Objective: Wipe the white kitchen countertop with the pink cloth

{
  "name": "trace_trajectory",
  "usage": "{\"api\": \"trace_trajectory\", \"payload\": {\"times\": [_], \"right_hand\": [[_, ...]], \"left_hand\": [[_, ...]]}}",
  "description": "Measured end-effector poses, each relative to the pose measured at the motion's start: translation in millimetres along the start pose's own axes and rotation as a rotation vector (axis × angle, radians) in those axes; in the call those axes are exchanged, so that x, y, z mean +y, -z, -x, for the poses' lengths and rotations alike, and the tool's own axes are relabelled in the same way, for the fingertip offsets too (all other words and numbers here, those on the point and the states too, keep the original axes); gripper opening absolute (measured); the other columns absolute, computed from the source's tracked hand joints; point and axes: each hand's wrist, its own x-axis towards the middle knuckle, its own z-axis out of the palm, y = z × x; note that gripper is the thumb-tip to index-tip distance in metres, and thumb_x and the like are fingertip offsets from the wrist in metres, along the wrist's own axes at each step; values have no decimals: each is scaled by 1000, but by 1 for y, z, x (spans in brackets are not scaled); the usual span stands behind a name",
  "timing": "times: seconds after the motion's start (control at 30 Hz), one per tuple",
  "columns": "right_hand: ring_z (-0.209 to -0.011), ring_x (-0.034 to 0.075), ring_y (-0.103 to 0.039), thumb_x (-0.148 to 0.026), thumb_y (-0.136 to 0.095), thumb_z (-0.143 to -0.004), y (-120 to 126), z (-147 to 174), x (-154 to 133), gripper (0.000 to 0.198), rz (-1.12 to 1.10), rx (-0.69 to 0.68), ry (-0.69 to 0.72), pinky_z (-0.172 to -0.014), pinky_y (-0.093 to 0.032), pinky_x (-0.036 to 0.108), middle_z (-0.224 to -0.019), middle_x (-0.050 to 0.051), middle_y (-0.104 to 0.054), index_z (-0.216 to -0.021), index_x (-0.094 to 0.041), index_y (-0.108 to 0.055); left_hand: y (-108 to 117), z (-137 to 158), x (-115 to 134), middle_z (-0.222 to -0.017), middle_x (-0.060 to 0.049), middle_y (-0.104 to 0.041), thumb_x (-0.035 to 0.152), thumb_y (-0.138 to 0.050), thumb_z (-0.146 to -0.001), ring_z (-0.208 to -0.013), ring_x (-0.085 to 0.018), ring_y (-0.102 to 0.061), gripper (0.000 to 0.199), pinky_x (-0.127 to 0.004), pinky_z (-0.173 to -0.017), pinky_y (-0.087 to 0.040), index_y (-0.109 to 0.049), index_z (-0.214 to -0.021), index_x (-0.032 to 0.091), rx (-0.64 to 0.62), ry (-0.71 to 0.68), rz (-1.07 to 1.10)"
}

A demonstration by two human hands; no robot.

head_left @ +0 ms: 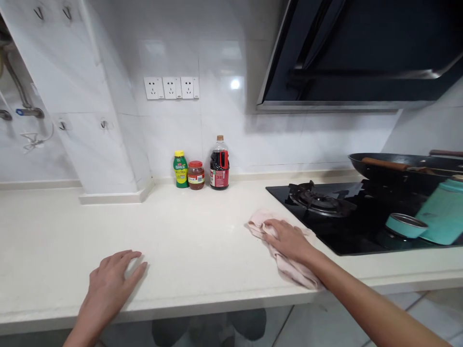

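While the L hand (112,282) is well left of the hob (354,236), near the front edge of the counter (181,236), its fingers are loosely bent, thumb spread, nothing seen in its grip; palm's hidden, so can't tell if it touches down. Next along, left of the hob & further back, by the wall: green btl w/ yellow cap (181,171), red-lidded jar (196,176) just beside it, then dark sauce btl (219,166) w/ red handle. Label print mostly too small to read. Low down, left of the hob & below counter level, dark rounded shapes (248,324), hard to make out.

Pink cloth (294,270) lies just left of the hob, middle covered by the R hand (285,238), which is half closed w/ a bunched fold b/w thumb & fingers. Cloth's long axis runs diagonally: one end points back-left, away from the hob, the other fwd-right to the counter edge, part hidden by the forearm. Can't tell if it touches the hob.

On the hob's right side: small teal cup (405,226), black wok (361,166) & teal canister (443,212), last two cut off by my view's right edge.
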Motion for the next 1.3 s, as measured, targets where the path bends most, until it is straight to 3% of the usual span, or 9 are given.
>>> {"api": "trace_trajectory", "payload": {"times": [0.2, 0.4, 0.6, 0.8, 0.97, 1.1, 1.3], "right_hand": [[-136, 34, -40, -52, -44, -95, -5, -75, 18, 58, 25, -11, -58, -110, -30, 59, -148, 13, -48, -145, -23, -43], [-138, 35, -37, -61, -51, -95, -1, -98, 20, 60, 40, -21, -137, -113, -27, 65, -150, 11, -43, -143, -25, -46], [-144, 37, -29, -63, -42, -97, 3, -60, 26, 63, 65, -45, -102, -115, -22, 66, -158, 9, -35, -149, -27, -40], [-149, 32, -20, -67, -32, -95, 12, 45, 47, 69, 113, -65, -34, -119, -21, 52, -161, 1, -30, -154, -31, -34], [-147, 28, -26, -72, -30, -94, 4, 114, 70, 72, 134, 1, 77, -120, -23, 49, -158, 0, -36, -154, -32, -32], [-147, 28, -27, -71, -31, -94, 2, 110, 76, 74, 111, -9, 71, -120, -23, 51, -158, 1, -36, -155, -30, -29], [-150, 29, -16, -60, -31, -94, 14, 34, 51, 70, 52, -165, -55, -120, -19, 53, -162, 3, -27, -155, -26, -31]], "left_hand": [[5, -7, 1, -122, -6, -71, 56, -44, -84, -120, -33, -57, 47, -44, -97, -45, -73, -108, 28, -16, 39, 26], [16, -7, 10, -122, -6, -71, 53, -42, -85, -122, -33, -56, 46, -45, -98, -44, -73, -106, 27, -48, 75, 34], [18, -4, 10, -126, -6, -70, 54, -40, -88, -125, -34, -54, 48, -45, -100, -43, -73, -108, 26, -54, 63, 48], [14, -3, 7, -130, -8, -67, 57, -41, -88, -123, -36, -54, 51, -49, -97, -44, -71, -115, 26, -66, 33, 25], [11, -3, 7, -131, -9, -65, 57, -44, -88, -124, -37, -53, 49, -50, -97, -43, -71, -116, 28, -63, 15, 10], [9, -1, 10, -133, -8, -63, 57, -44, -89, -127, -37, -51, 48, -51, -99, -42, -70, -117, 29, -62, 27, 7], [9, 1, 15, -138, -9, -59, 57, -43, -90, -129, -36, -49, 49, -52, -101, -40, -68, -121, 28, -57, 46, 0]]}}
